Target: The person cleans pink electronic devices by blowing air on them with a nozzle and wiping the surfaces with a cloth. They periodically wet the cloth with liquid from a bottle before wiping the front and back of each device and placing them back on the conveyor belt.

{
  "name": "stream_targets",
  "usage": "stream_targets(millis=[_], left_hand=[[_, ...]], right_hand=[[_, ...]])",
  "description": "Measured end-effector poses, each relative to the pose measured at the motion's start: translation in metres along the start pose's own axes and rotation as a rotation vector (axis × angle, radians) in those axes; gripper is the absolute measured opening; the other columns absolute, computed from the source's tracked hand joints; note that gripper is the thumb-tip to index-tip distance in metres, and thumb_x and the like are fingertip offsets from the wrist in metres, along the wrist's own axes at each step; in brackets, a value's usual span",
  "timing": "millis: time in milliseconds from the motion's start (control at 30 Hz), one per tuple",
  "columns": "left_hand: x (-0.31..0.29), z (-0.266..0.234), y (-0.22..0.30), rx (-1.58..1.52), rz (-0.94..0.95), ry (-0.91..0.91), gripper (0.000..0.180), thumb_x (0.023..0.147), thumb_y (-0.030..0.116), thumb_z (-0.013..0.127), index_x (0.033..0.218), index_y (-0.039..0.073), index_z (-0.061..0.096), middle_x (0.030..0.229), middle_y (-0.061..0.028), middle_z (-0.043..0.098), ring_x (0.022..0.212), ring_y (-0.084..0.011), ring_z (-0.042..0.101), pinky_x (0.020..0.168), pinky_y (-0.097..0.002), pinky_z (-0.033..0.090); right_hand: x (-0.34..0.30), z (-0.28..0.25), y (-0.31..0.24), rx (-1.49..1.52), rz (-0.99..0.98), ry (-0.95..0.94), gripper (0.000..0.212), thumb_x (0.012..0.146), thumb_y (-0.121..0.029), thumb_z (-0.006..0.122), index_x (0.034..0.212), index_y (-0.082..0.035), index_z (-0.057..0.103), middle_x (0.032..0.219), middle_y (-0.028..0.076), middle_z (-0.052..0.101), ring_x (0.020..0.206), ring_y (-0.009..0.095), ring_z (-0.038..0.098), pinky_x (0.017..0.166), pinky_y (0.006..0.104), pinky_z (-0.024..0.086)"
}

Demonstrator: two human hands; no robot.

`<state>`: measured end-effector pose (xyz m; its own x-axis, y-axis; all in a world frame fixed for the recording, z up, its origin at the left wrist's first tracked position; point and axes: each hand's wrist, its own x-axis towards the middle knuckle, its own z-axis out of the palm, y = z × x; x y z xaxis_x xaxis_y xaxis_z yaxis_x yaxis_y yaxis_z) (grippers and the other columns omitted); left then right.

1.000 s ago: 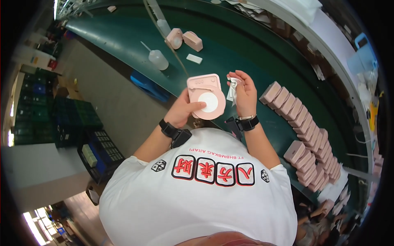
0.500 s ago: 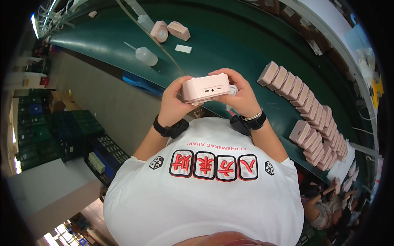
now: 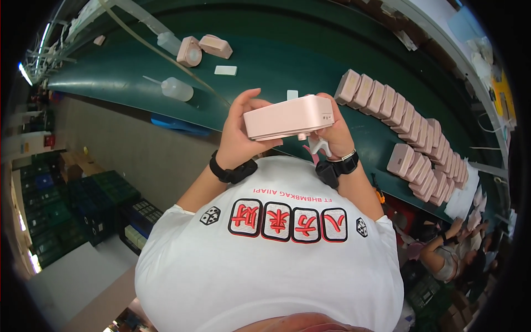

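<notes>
A pale pink box-shaped device point(image 3: 287, 118) with rounded corners is held up in front of my chest, above the near edge of the green table. My left hand point(image 3: 239, 135) grips its left end, thumb along the bottom edge, with fingers partly raised behind. Around the right end, where small ports show, my right hand point(image 3: 337, 133) is closed. A white forked piece point(image 3: 319, 146) hangs just under the right hand; whether the hand holds it cannot be made out. A small knob sticks out from the device's underside.
Rows of similar pink devices point(image 3: 406, 119) stand on the green table point(image 3: 260, 61) at right. A squeeze bottle point(image 3: 177, 89), a white block point(image 3: 225, 70) and two pink devices point(image 3: 189, 52) are at far left. A person point(image 3: 445, 257) works at lower right.
The pink device has been turned: its port panel faced me and now its ports sit at the right end. A plain long side faces me. The view has shifted slightly.
</notes>
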<state>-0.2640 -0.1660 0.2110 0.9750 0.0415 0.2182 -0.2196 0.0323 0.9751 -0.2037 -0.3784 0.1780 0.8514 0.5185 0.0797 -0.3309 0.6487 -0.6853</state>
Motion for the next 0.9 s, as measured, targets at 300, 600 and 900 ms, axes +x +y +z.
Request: stream_targets(millis=[300,600,900], left_hand=[[0.021,0.019,-0.002,0.265,0.139,-0.134,0.092,0.059,0.004,0.090,0.136,0.008,0.039,0.115,-0.0110,0.065,0.106,-0.0222,0.063,0.098,-0.0382,0.048],[0.038,0.052,-0.019,0.685,0.732,-0.548,0.059,0.069,0.005,0.079,0.123,0.011,0.055,0.116,-0.0043,0.067,0.111,-0.0275,0.062,0.106,-0.0465,0.041],[0.045,0.076,-0.050,1.058,0.472,-0.883,0.056,0.076,0.006,0.070,0.129,0.011,0.053,0.121,-0.0093,0.062,0.117,-0.0293,0.058,0.107,-0.0472,0.038]], right_hand=[[-0.036,-0.048,-0.015,0.121,0.210,0.033,0.074,0.079,-0.015,0.077,0.143,-0.006,0.041,0.107,0.008,0.063,0.077,0.011,0.057,0.061,0.0246,0.046],[-0.085,-0.092,-0.032,0.279,0.338,0.111,0.050,0.086,-0.014,0.064,0.132,-0.002,0.050,0.111,0.013,0.064,0.081,0.016,0.062,0.070,0.0290,0.052],[-0.151,-0.149,-0.008,-0.532,-0.042,0.878,0.054,0.080,-0.006,0.073,0.129,0.000,0.049,0.116,0.012,0.061,0.103,0.019,0.060,0.091,0.0309,0.049]])
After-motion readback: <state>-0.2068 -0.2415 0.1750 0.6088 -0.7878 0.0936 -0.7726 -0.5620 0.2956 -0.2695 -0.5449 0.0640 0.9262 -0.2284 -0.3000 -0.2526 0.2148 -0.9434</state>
